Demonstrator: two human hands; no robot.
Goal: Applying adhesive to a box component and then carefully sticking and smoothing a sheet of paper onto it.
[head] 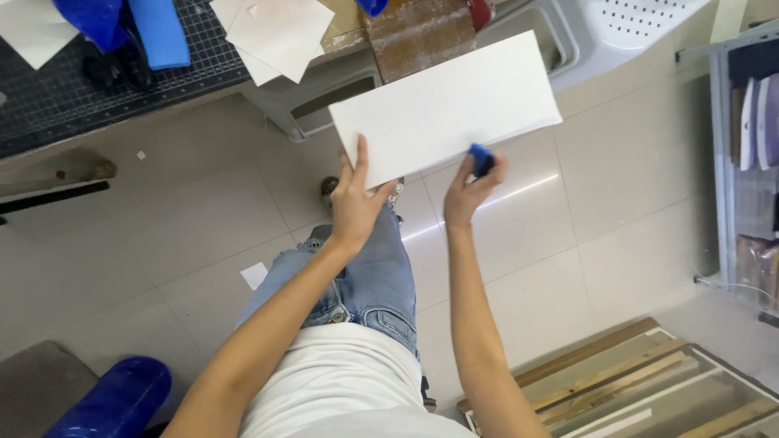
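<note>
Left hand (355, 203) gripping white board (446, 101), right hand (471, 188) pinching blue block (480, 156)

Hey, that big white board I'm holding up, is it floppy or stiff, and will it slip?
The white board looks stiff: it stays flat held only along its near edge. Probably light, since the left hand and right hand pinch it with fingertips. Its smooth face might slip.

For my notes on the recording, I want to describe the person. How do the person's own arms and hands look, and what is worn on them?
Both arms are bare from above the elbow down: no sleeves reach the forearms. The left hand and the right hand wear no gloves, and no ring, watch or bracelet shows on either. Both arms are slim, with long fingers. No marks or tattoos are visible.
</note>
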